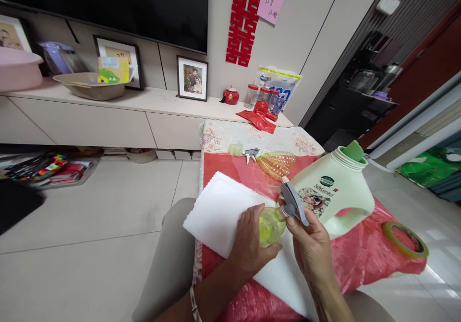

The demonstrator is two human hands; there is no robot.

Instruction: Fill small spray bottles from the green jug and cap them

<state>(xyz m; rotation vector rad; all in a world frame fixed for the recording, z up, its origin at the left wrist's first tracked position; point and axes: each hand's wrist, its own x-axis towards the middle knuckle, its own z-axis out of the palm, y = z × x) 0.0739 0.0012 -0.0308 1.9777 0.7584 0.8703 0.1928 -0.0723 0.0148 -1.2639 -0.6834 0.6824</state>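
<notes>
My left hand [248, 245] is wrapped round a small clear yellow-green spray bottle [271, 226], tilted with its neck toward the right. At that neck, the fingers of my right hand [311, 245] grip the grey trigger sprayer head [293, 199]. Whether the head is screwed tight I cannot tell. Beneath both hands lies a white cloth [230, 202] on the red plastic table cover [360, 259]. Just beyond my right hand stands a large pale green jug [345, 192] with a handle. Farther back, an amber ribbed spray bottle [277, 163] and a greenish spray bottle [236, 149] lie on their sides.
A roll of tape [405, 239] rests at the table's right edge. Red-lidded jars [251, 96] and a blue-and-white bag [279, 87] stand on the low cabinet [180, 127], along with a framed photo [192, 78] and a beige basin [90, 87].
</notes>
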